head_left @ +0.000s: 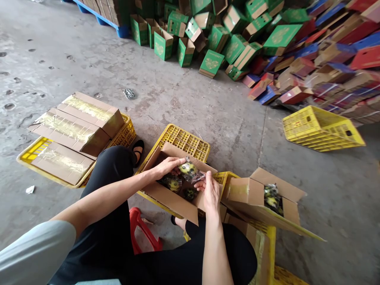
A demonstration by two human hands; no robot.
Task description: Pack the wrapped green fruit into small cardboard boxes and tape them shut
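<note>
An open cardboard box (170, 196) rests on a yellow plastic crate (184, 139) in front of my knees. Inside lie clear plastic bags of yellow-and-black round items (173, 184). My left hand (168, 166) and my right hand (209, 192) both grip one such bag (190, 171) at the top of the box, fingers closed on the plastic. A second open cardboard box (252, 198) to the right holds another bag of the same items (271, 198).
Taped brown cartons (77, 126) are stacked on a yellow crate at the left. An overturned yellow crate (322, 128) lies at the right. Green boxes (212, 43) and red and blue boxes (320, 59) are piled at the back. A red stool (142, 231) is under my legs.
</note>
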